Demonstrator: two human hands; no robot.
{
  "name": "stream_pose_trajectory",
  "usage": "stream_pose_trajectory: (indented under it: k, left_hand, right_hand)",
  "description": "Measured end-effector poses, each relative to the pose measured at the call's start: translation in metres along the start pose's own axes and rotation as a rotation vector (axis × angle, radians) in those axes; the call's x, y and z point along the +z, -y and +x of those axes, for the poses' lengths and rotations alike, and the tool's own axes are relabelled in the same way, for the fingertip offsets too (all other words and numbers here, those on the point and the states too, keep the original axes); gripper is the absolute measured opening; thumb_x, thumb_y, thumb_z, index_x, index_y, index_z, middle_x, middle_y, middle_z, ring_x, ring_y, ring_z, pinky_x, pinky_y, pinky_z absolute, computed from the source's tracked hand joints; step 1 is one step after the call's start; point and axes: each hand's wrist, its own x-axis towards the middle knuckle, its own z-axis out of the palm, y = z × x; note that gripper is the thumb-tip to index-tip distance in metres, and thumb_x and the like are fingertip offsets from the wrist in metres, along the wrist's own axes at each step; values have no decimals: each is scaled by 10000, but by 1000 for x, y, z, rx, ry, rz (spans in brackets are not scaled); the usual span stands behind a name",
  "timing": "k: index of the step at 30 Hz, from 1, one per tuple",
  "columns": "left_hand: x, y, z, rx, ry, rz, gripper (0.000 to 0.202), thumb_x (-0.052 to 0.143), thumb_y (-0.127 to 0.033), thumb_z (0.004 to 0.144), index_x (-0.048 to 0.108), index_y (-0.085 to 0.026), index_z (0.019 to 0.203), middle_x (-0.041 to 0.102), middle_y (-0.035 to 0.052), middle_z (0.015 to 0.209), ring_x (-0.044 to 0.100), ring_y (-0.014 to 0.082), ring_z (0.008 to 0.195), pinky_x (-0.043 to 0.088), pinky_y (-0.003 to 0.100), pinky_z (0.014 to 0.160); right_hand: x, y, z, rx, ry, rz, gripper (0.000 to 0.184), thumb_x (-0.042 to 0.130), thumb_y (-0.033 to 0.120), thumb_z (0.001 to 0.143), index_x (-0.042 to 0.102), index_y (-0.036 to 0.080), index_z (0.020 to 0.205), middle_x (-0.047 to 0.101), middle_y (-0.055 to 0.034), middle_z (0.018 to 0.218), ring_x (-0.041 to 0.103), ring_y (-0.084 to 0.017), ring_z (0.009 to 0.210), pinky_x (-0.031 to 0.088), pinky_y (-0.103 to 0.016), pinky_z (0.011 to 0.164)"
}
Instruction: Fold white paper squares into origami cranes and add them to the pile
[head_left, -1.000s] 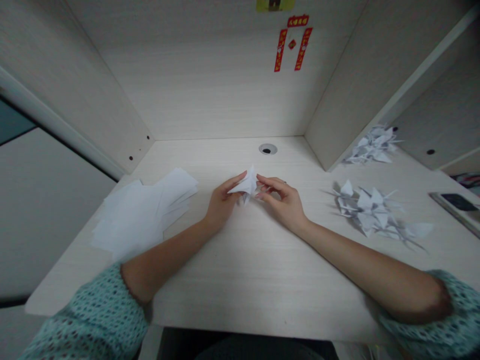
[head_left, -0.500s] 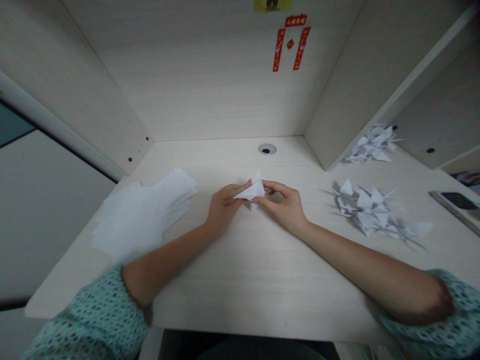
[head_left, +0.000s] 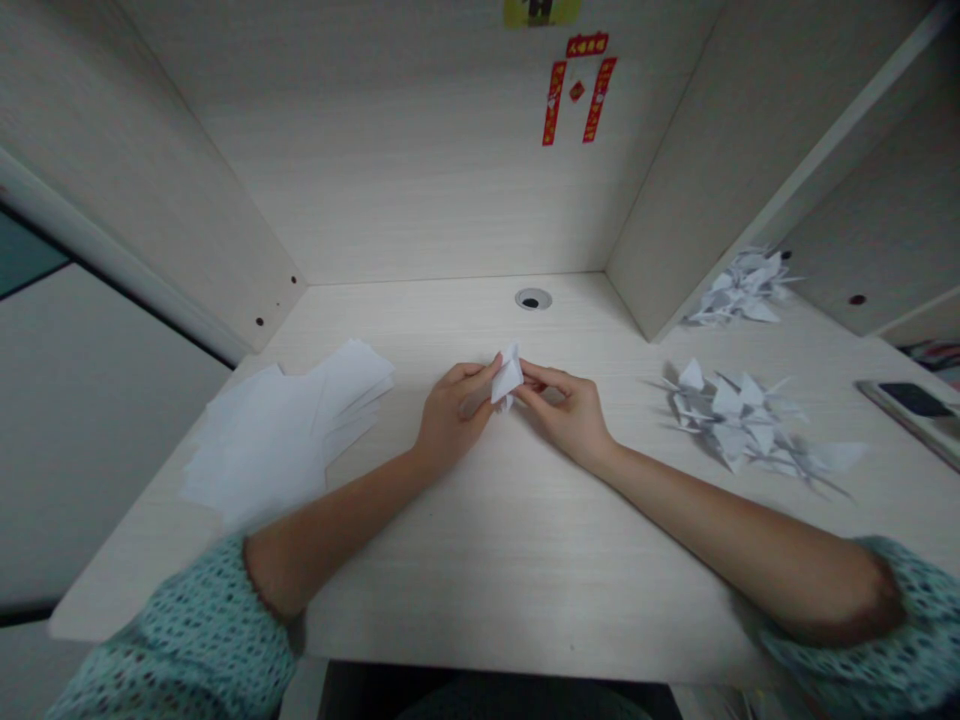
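While left hand (head_left: 450, 422) and right hand (head_left: 571, 416) pinch the small white part-folded paper piece (head_left: 508, 376) over the pale wooden counter (head_left: 487, 570), it seems unfinished; folded white paper cranes (head_left: 739, 418) lie right, blank white sheets (head_left: 281, 435) left.

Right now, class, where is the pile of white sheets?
In the head view, the pile of white sheets lies on the left side of the desk, just left of the left hand, which pinches a small folded paper.
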Motion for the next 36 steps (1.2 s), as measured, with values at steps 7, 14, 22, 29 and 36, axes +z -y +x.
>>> stream_pose_trajectory:
  k: [7,14,22,29,36]
  left_hand:
    - [0,-1,-2,124,-63,81,476,636,-203,787,567,-267,1254,546,76,1300,526,198,1186,417,366,1031]
    - [-2,-6,-4,246,-63,205,497,675,-310,778,561,-262,1260,524,89,1365,512,238,1230,388,407,1049]
    - [-5,1,-2,388,-211,155,293,657,-189,799,684,-318,1060,696,26,1120,595,211,1132,453,396,946]
    - [-6,-3,-1,418,-217,88,269,642,-152,807,705,-320,1007,738,0,990,623,184,1081,468,370,922]
    - [-6,-4,-1,394,-221,71,233,665,-183,796,711,-300,992,739,10,980,642,188,1044,479,376,911]
  right_hand:
    - [-1,4,-1,-15,-15,-24,332,648,297,777,690,262,1104,745,-23,843,656,-178,715,533,-327,688]
    - [-1,6,-2,22,-18,-9,336,633,291,786,687,233,1112,753,-26,884,686,-185,755,546,-329,732]
    - [-3,13,-6,-8,80,-26,488,605,279,823,538,218,1302,755,-2,830,696,-150,743,542,-292,802]
    - [-1,12,-6,-3,87,29,307,623,270,815,685,230,1114,740,-41,1012,713,-188,849,556,-308,824]
    - [1,9,-5,-3,72,11,239,642,271,795,729,226,1012,749,-44,965,719,-209,831,570,-319,773]
